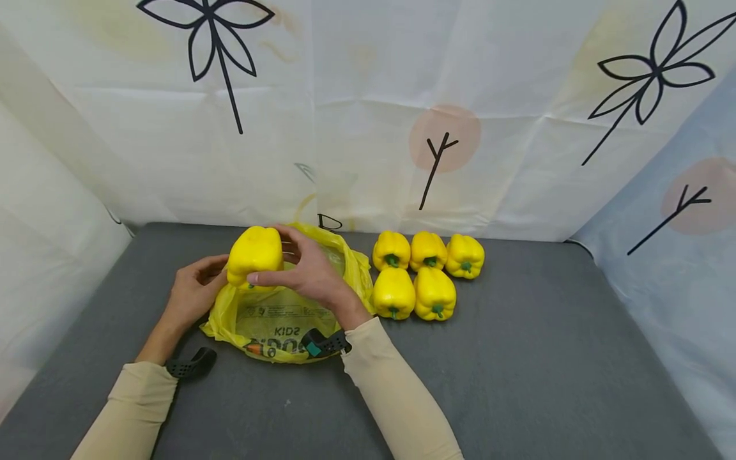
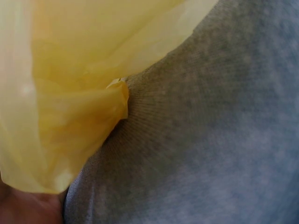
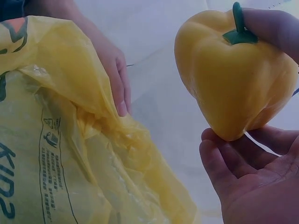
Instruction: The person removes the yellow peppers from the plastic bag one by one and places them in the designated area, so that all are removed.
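Note:
My right hand (image 1: 307,265) grips a yellow bell pepper (image 1: 255,255) above the mouth of a yellow plastic bag (image 1: 276,319). In the right wrist view the thumb presses beside the pepper's green stem (image 3: 240,32), with the fingertips at its opposite end. My left hand (image 1: 192,291) holds the bag's left rim; its fingers (image 3: 119,88) lie along the edge in the right wrist view, and the bag covers part of that hand. Close up, the bag's yellow film (image 2: 84,93) fills the upper left of the left wrist view.
Several yellow bell peppers (image 1: 428,259) sit in two rows just right of the bag, stems toward me. They stand on a grey table (image 1: 529,358). A white printed curtain (image 1: 368,128) rises behind the table's far edge.

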`<state>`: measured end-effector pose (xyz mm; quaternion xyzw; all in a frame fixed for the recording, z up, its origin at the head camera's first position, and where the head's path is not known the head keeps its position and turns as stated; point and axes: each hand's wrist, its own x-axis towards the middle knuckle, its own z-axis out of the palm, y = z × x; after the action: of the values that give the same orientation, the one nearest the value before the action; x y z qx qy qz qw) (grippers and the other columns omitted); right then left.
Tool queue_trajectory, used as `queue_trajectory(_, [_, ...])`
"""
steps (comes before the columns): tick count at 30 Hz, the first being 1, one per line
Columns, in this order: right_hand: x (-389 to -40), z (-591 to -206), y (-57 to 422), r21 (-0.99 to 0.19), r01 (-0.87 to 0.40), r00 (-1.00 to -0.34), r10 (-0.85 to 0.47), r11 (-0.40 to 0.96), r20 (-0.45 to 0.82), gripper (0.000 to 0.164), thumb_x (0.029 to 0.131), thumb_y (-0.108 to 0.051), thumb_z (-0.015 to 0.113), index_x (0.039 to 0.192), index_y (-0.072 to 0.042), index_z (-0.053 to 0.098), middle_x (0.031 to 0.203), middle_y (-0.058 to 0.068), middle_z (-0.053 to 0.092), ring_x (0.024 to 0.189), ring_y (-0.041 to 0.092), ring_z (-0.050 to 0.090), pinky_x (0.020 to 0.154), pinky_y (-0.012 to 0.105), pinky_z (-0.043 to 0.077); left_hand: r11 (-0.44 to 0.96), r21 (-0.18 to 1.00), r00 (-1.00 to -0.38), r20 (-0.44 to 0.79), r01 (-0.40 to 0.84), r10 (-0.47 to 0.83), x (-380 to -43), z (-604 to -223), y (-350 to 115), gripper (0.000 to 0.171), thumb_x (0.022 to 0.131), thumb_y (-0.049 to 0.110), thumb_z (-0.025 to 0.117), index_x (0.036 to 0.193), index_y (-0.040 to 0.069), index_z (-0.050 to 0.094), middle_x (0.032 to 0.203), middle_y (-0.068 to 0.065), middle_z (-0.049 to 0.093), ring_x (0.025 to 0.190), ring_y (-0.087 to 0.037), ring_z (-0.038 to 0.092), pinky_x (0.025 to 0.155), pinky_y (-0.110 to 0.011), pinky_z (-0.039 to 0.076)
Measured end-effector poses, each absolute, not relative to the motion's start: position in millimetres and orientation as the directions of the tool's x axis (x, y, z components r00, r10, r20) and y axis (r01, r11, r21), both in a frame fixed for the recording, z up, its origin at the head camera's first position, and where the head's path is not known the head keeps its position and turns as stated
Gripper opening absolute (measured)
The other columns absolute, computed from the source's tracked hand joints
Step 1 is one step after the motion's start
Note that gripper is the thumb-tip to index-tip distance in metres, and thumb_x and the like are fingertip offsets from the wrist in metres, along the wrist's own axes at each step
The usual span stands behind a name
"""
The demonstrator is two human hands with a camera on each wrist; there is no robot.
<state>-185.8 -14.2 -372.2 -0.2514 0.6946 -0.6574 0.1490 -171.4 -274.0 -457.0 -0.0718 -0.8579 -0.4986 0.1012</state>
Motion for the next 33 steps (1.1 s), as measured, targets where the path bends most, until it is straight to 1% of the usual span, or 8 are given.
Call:
queue_trajectory(3, [-186, -370, -11, -0.988, -0.156, -0.823, -0.554, 0.014, 0.122, 0.083, 0.084, -0.016, 0.082, 0.155, -0.017, 0.040, 0.139, -0.011, 0.051, 0.121, 0.006, 0.054, 0.100, 0.027, 0.048, 0.488, 0.843, -0.969, 0.246, 0.227, 0.026, -171, -457, -274, 0.044, 0.104, 0.022, 0.061, 0.136, -0.007, 0.059, 0.110, 0.011, 0.062, 0.092, 0.008, 0.060, 0.076, -0.010, 0.051])
queue_trajectory(5, [-186, -369, -8, -0.986, -0.165, -0.821, -0.557, 0.024, 0.124, 0.082, 0.084, -0.017, 0.082, 0.155, -0.017, 0.040, 0.138, -0.011, 0.051, 0.121, 0.006, 0.054, 0.100, 0.027, 0.048, 0.489, 0.843, -0.969, 0.244, 0.225, 0.025, -171, -457, -274, 0.043, 0.104, 0.022, 0.061, 0.137, -0.007, 0.059, 0.111, 0.007, 0.063, 0.091, 0.008, 0.061, 0.075, -0.010, 0.051])
queue_trajectory(10, [-185, -365, 0, -0.980, -0.193, -0.819, -0.558, 0.044, 0.136, 0.079, 0.085, -0.017, 0.082, 0.153, -0.017, 0.043, 0.137, -0.011, 0.052, 0.120, 0.007, 0.054, 0.100, 0.028, 0.048, 0.510, 0.837, -0.975, 0.222, 0.199, 0.016, -171, -457, -273, 0.046, 0.104, 0.026, 0.060, 0.138, -0.005, 0.058, 0.119, -0.017, 0.063, 0.091, 0.011, 0.059, 0.075, -0.009, 0.050])
queue_trajectory(13, [-184, -362, 6, -0.976, -0.210, -0.815, -0.561, 0.052, 0.146, 0.079, 0.084, -0.016, 0.083, 0.152, -0.017, 0.044, 0.139, -0.010, 0.051, 0.121, 0.008, 0.054, 0.102, 0.029, 0.047, 0.518, 0.834, -0.976, 0.215, 0.190, 0.012, -172, -457, -273, 0.047, 0.104, 0.027, 0.061, 0.139, -0.004, 0.058, 0.123, -0.024, 0.062, 0.092, 0.012, 0.057, 0.076, -0.008, 0.049])
queue_trajectory(15, [-184, -359, 10, -0.972, -0.226, -0.812, -0.564, 0.062, 0.153, 0.079, 0.084, -0.017, 0.083, 0.153, -0.017, 0.044, 0.140, -0.009, 0.051, 0.123, 0.009, 0.054, 0.103, 0.031, 0.047, 0.521, 0.832, -0.976, 0.215, 0.189, 0.010, -172, -457, -273, 0.046, 0.104, 0.027, 0.061, 0.139, -0.003, 0.058, 0.124, -0.025, 0.062, 0.093, 0.012, 0.057, 0.076, -0.008, 0.049])
queue_trajectory(19, [-183, -355, 19, -0.963, -0.255, -0.807, -0.567, 0.081, 0.166, 0.081, 0.084, -0.017, 0.083, 0.153, -0.015, 0.043, 0.143, -0.006, 0.050, 0.126, 0.011, 0.053, 0.106, 0.033, 0.045, 0.527, 0.828, -0.977, 0.215, 0.188, 0.012, -172, -458, -274, 0.046, 0.104, 0.028, 0.061, 0.139, -0.002, 0.059, 0.123, -0.021, 0.062, 0.093, 0.012, 0.057, 0.076, -0.008, 0.048])
queue_trajectory(25, [-180, -350, 31, -0.947, -0.296, -0.800, -0.574, 0.126, 0.174, 0.083, 0.083, -0.018, 0.083, 0.154, -0.015, 0.041, 0.147, 0.000, 0.048, 0.130, 0.016, 0.051, 0.108, 0.032, 0.043, 0.530, 0.828, -0.977, 0.212, 0.184, 0.009, -171, -457, -274, 0.046, 0.104, 0.028, 0.062, 0.139, -0.001, 0.059, 0.120, -0.015, 0.063, 0.092, 0.011, 0.058, 0.075, -0.008, 0.049])
queue_trajectory(33, [-173, -345, 47, -0.939, -0.318, -0.800, -0.569, 0.134, 0.190, 0.084, 0.083, -0.018, 0.084, 0.154, -0.018, 0.040, 0.148, -0.002, 0.046, 0.132, 0.016, 0.049, 0.110, 0.035, 0.041, 0.523, 0.833, -0.979, 0.203, 0.178, 0.010, -171, -455, -272, 0.047, 0.104, 0.028, 0.062, 0.139, -0.001, 0.059, 0.116, -0.006, 0.063, 0.092, 0.010, 0.058, 0.075, -0.009, 0.049])
